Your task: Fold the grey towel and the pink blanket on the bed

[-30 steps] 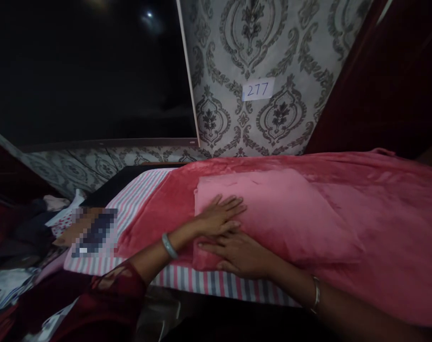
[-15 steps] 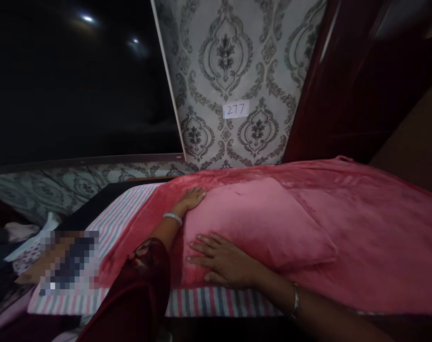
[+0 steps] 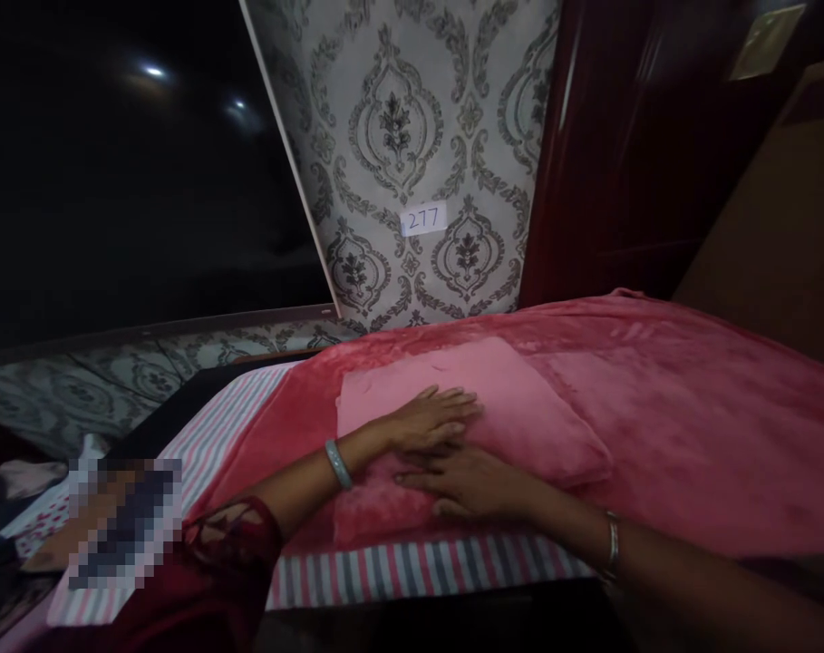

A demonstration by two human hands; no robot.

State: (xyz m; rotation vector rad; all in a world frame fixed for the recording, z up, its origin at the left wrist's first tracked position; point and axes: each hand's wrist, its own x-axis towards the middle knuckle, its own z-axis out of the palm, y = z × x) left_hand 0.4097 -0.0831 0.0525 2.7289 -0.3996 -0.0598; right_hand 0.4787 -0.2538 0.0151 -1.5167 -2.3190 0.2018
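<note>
flat, both hands point(image 3: 445, 449) on folded pink blanket point(image 3: 493, 408), striped sheet point(image 3: 412, 567) below

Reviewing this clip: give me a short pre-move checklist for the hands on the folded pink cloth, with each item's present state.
1. Left hand flat on the folded pink cloth: ok.
2. Right hand flat on the cloth's near part, beside the left: ok.
3. Both hands open, gripping nothing: ok.
4. Cloth lies wholly on the red blanket: ok.
5. Cloth's edges lined up all round: cannot tell, near-left corner looks rumpled.
6. Striped sheet smooth under the blanket: cannot tell.
</note>
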